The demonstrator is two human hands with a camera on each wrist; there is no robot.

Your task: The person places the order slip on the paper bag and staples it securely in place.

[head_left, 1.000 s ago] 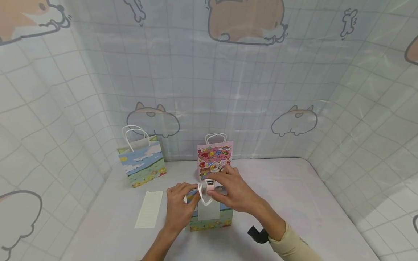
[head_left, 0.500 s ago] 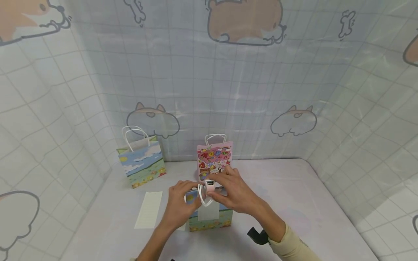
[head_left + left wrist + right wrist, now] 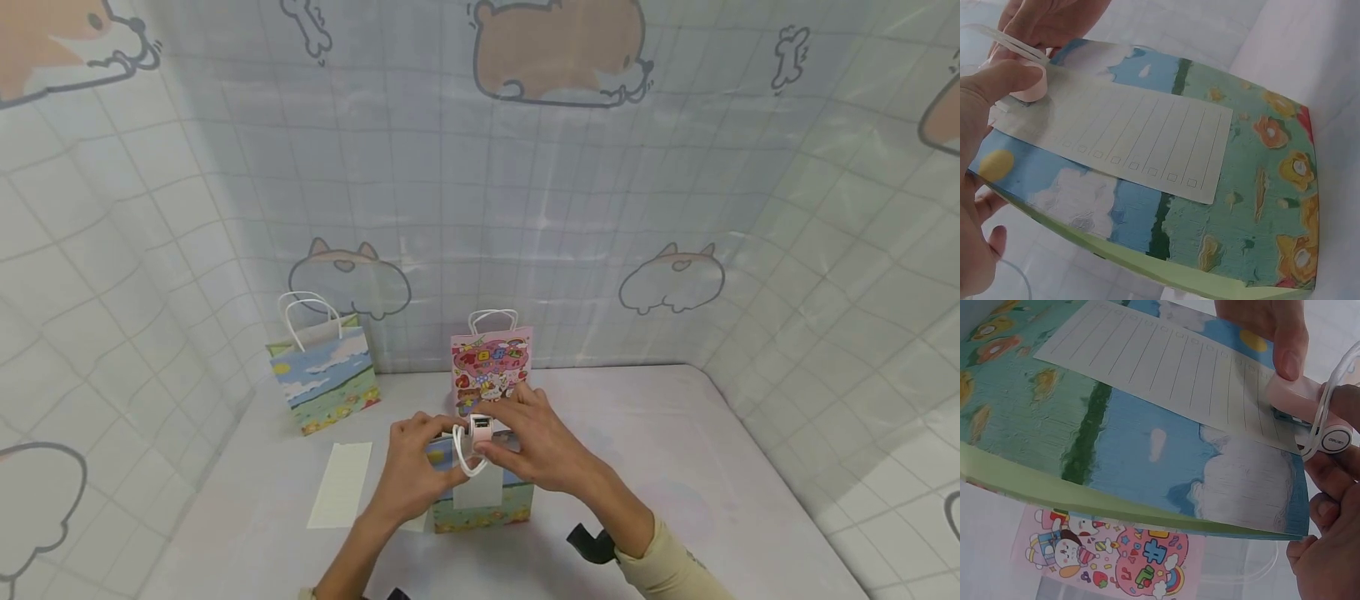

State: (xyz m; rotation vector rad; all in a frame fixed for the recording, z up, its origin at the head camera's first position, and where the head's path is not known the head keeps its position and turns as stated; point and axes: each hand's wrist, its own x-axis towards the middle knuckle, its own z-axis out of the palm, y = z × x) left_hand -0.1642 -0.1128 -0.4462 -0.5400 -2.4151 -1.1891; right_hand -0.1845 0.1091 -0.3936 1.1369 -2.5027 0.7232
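Observation:
A small pink-and-white stapler [image 3: 1285,394] sits at the top edge of a paper bag [image 3: 1241,181] painted with sky and flowers. A lined checklist sheet [image 3: 1154,137] lies along the bag's front, its upper end under the stapler. My right hand [image 3: 543,442] pinches the stapler between thumb and fingers. With its fingers behind the bag, my left hand [image 3: 412,475] grips the bag's top; its thumb [image 3: 1022,76] overlaps the stapler in both wrist views. The bag's white handle [image 3: 461,458] loops beside the stapler. The staple end is partly hidden.
A second landscape bag [image 3: 326,375] stands at the back left, and a pink cartoon bag [image 3: 491,362] is behind the held one. Another lined sheet [image 3: 340,485] lies on the table at left. A sheet corner [image 3: 416,523] shows beside the held bag.
My left hand has shifted slightly right, its thumb closer to the stapler, uncovering a sheet corner on the table. My right hand still holds the stapler in about the same place.

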